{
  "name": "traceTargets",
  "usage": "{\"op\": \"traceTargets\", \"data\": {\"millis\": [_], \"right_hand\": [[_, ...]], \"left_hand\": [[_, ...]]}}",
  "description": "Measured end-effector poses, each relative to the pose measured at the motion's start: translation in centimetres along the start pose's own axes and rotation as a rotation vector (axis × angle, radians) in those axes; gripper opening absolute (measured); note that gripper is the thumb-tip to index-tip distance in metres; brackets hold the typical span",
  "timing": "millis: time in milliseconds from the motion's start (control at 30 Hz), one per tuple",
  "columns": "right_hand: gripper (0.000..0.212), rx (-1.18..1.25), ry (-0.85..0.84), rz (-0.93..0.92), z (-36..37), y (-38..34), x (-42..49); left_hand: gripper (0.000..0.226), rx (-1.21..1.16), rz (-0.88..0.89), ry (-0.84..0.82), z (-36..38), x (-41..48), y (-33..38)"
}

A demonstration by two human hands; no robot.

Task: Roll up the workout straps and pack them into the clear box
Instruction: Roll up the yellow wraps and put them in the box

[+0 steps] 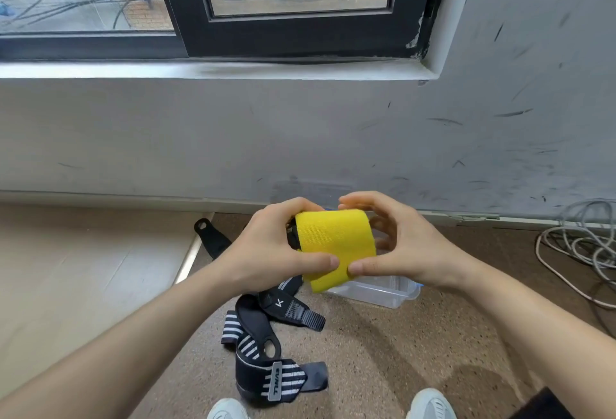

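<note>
A wide yellow strap [335, 242] is rolled into a thick roll and held in the air between both hands. My left hand [273, 248] grips its left end, thumb on the front. My right hand [403, 245] grips the right end, thumb pressing the loose flap that hangs below. The clear box [383, 292] stands on the floor under the roll, partly hidden by it. Black straps with white stripes [266, 362] lie unrolled on the floor in front of the box. Another black strap [211, 235] lies behind my left hand.
A grey scuffed wall with a dark-framed window [300, 35] rises just behind the box. A coil of grey cable [583, 245] lies on the brown floor at right. Pale flooring [83, 268] lies to the left. My two white shoes [430, 405] show at the bottom edge.
</note>
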State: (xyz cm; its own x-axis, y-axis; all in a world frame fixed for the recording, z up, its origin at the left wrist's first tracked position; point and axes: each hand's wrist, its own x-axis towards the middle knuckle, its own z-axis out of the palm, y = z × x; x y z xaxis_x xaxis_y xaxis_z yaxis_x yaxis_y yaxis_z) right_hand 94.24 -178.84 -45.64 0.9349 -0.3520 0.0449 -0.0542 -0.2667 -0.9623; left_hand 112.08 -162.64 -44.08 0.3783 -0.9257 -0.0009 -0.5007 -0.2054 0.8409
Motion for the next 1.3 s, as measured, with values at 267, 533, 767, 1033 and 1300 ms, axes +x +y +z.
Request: {"op": "traceTargets", "data": {"millis": [267,533,767,1033,1300], "right_hand": [[0.071,0.307,0.038,0.049,0.1,1.6,0.5],[0.057,0.365,0.390,-0.003,2.7,0.3,0.3],[0.060,0.114,0.491,-0.247,4.8,1.2,-0.2],[0.050,0.150,0.463,-0.193,4.2,1.8,0.4],[0.049,0.291,0.392,-0.006,1.4,4.0,1.7]], "left_hand": [[0.055,-0.359,-0.037,0.165,1.8,-0.6,-0.4],[0.059,-0.497,-0.098,0.331,3.6,-0.3,-0.3],[0.068,-0.473,-0.115,0.423,4.5,0.1,0.2],[0.041,-0.272,-0.113,0.398,4.1,0.2,0.3],[0.036,-0.145,0.004,0.312,4.2,1.9,-0.7]]}}
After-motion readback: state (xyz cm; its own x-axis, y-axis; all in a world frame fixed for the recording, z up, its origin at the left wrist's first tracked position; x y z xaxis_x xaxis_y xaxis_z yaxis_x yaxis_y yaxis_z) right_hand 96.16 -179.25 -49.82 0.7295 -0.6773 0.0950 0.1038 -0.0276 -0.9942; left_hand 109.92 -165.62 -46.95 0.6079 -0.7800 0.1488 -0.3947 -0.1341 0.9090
